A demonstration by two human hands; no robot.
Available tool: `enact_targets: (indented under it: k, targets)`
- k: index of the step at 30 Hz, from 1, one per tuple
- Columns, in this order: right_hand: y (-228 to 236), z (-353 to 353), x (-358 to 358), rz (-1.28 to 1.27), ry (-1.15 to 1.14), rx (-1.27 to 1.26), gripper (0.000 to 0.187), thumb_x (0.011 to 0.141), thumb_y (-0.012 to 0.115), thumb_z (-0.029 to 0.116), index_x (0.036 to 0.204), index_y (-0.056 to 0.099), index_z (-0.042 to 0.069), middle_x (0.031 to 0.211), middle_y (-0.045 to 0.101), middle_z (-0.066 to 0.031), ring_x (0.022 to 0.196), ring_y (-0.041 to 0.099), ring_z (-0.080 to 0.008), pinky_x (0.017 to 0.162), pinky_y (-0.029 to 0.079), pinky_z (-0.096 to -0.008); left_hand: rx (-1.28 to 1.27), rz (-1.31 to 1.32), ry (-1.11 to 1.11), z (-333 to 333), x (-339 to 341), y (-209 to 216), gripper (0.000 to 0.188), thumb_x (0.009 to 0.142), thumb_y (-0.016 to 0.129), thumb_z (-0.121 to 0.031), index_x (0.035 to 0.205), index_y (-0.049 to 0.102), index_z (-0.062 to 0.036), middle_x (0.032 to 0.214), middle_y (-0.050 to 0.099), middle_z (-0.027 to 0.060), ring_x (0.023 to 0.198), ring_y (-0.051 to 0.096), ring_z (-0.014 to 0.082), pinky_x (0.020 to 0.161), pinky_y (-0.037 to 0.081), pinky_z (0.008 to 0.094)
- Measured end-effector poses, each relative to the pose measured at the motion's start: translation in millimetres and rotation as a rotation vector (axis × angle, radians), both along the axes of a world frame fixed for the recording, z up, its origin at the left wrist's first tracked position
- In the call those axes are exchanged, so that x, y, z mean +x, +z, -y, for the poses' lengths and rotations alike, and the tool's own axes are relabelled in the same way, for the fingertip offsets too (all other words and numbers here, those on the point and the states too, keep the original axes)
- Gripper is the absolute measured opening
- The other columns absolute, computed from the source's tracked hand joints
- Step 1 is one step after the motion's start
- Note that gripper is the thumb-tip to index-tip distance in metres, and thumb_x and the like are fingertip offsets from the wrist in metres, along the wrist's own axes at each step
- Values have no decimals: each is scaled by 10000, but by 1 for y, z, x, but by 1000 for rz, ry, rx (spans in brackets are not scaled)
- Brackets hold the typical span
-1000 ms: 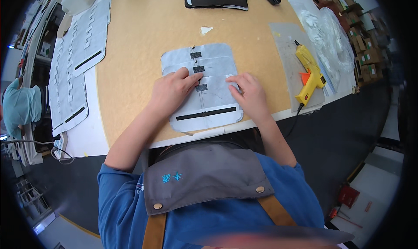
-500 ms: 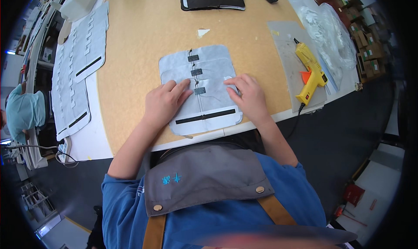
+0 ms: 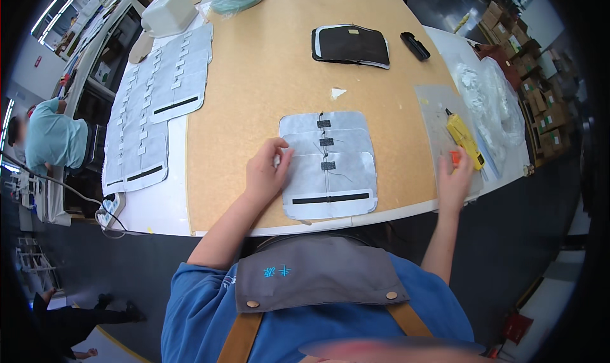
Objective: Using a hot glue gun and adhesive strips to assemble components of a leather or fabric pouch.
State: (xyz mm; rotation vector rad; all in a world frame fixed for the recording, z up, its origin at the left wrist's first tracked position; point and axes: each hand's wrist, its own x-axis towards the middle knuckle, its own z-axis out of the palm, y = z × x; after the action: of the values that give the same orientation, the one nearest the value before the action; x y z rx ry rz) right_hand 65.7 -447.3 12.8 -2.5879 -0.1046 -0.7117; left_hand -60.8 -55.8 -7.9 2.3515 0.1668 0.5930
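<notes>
In front of me lies a light grey fabric panel (image 3: 305, 179) with layered flaps, small dark patches down its middle, loose threads and a black strip near its bottom edge. My left hand (image 3: 265, 167) is at its left edge, fingers curled, with a small pale spot showing between them that I cannot make out. At the right, my right hand (image 3: 455, 182) is closed about the handle of a yellow glue gun (image 3: 464, 136) with an orange trigger. The hand hides most of that handle. The gun still rests on a grey board (image 3: 430, 112).
Similar grey panels (image 3: 162, 87) lie at the left, near a white container (image 3: 170, 12). At the back are a dark pouch (image 3: 352, 45) and a black tool (image 3: 415, 46). Clear plastic bags (image 3: 492, 96) lie beyond the glue gun. Another person (image 3: 57, 134) is at the far left.
My right hand has left the panel and moved right to the glue gun. The left hand has slid off to the panel's left edge. The whole view has shifted.
</notes>
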Motion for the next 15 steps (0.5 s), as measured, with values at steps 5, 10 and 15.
enact_targets:
  k: [5, 10, 15]
  targets:
    - [-3, 62, 2, -177, -341, -235, 531, 868, 690, 457, 1099, 604, -13, 1043, 626, -173, 996, 609, -354, 859, 489, -429, -367, 52, 61, -14, 5, -3, 125, 874, 733, -110, 886, 637, -30, 718, 638, 47, 628, 571, 120, 582, 463, 268]
    - [10, 52, 10, -427, -424, -116, 603, 800, 725, 534, 1038, 647, -14, 1027, 657, -189, 1002, 637, -361, 864, 500, -432, -377, 67, 52, -12, 4, 7, 148, 885, 726, -136, 834, 650, -19, 707, 635, 47, 635, 570, 120, 586, 463, 261]
    - [-17, 87, 41, -569, -254, 257, 583, 721, 767, 375, 1106, 645, -44, 1054, 695, -221, 995, 675, -337, 874, 510, -417, -419, 46, 12, -18, 4, 1, 152, 932, 665, -156, 878, 663, -14, 759, 650, 43, 682, 580, 113, 625, 468, 259]
